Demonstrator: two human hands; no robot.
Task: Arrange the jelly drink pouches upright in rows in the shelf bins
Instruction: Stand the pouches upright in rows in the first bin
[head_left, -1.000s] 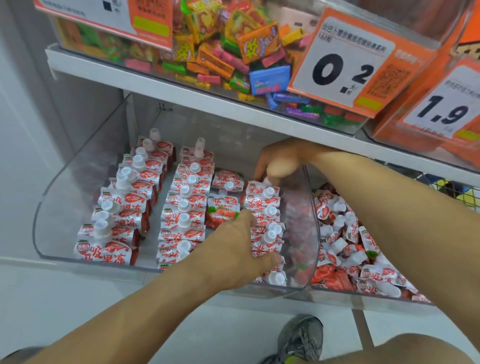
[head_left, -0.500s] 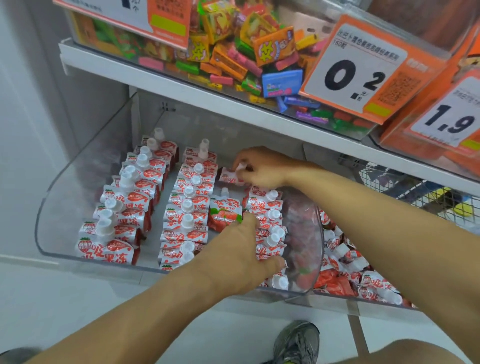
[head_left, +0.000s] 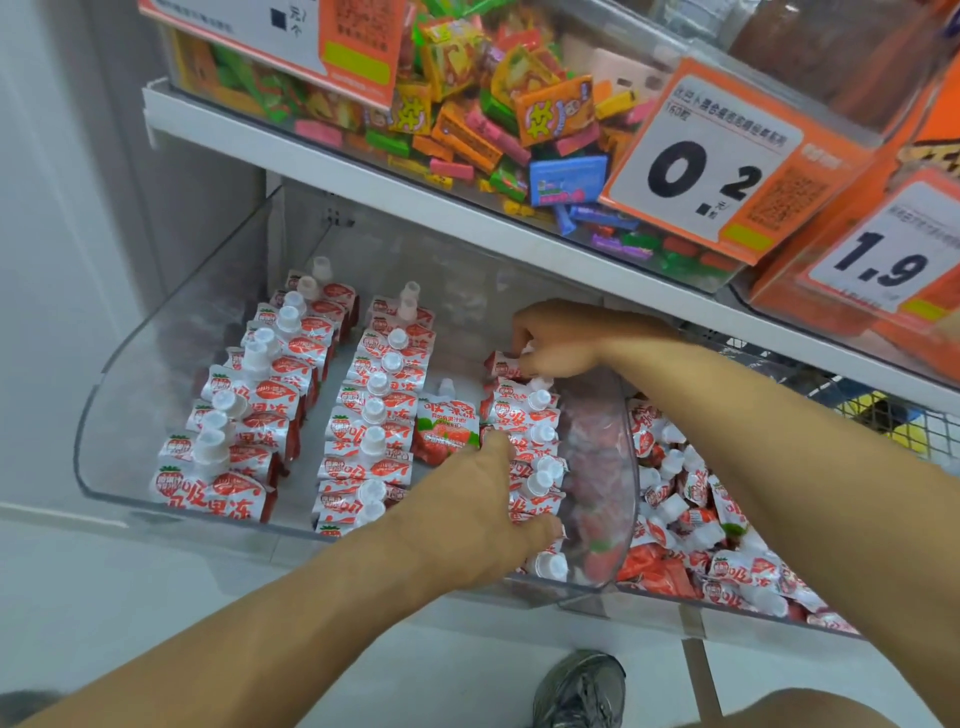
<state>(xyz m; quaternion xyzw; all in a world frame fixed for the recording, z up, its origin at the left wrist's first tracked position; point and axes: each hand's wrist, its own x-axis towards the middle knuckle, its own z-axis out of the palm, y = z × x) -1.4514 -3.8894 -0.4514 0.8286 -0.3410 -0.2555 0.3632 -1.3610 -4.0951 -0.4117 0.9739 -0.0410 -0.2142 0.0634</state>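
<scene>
A clear plastic shelf bin (head_left: 111, 415) holds red and white jelly drink pouches with white caps, standing upright in rows: a left row (head_left: 249, 410), a middle row (head_left: 376, 415) and a right row (head_left: 524, 447). One loose pouch (head_left: 445, 428) stands between the middle and right rows. My left hand (head_left: 478, 514) rests against the front of the right row, fingers curled round the pouches there. At the back of that row my right hand (head_left: 558, 340) pinches the rearmost pouch (head_left: 501, 366) by its top.
A second bin (head_left: 727, 551) to the right holds a loose heap of the same pouches. The shelf above (head_left: 363, 176) carries a candy bin and orange price tags, close over my right hand. My shoe (head_left: 579, 691) stands on the floor below.
My right hand has carried a pouch from the middle gap to the back of the right row. My left hand has stayed on the front of that row.
</scene>
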